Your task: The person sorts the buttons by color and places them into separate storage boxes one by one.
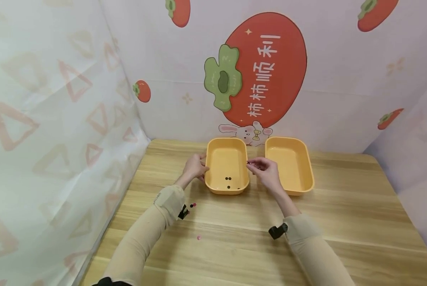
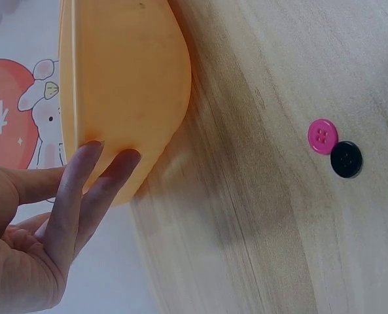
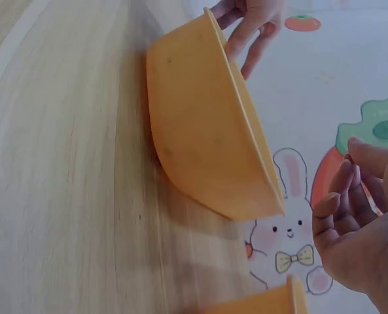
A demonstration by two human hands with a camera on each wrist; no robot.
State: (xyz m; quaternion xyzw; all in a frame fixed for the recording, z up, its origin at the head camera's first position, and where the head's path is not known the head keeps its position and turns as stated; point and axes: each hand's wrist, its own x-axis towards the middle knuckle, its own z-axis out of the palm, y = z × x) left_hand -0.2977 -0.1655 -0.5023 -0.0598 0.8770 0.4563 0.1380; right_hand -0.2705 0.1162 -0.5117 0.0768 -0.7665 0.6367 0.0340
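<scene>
Under a persimmon print (image 1: 281, 59) reading "柿柿顺利," a person's left hand (image 1: 195, 167) grips an orange tray (image 1: 226, 159) on the desk (image 1: 242, 238); fingers on the right hand (image 1: 269, 174) pinch a small piece (image 1: 248, 162) just beside it. Dark buttons (image 1: 226, 178) inside show only in the head view.

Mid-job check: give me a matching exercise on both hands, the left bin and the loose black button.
1. Left hand
2. Right hand
3. Left bin
4. Loose black button

A. Beside a pink button
B. Pinching, at the left bin's right side
C. Contains small black buttons
D. Holding the left bin's left side

Pairs: 1-D, 2-B, 3-C, 4-A
</scene>
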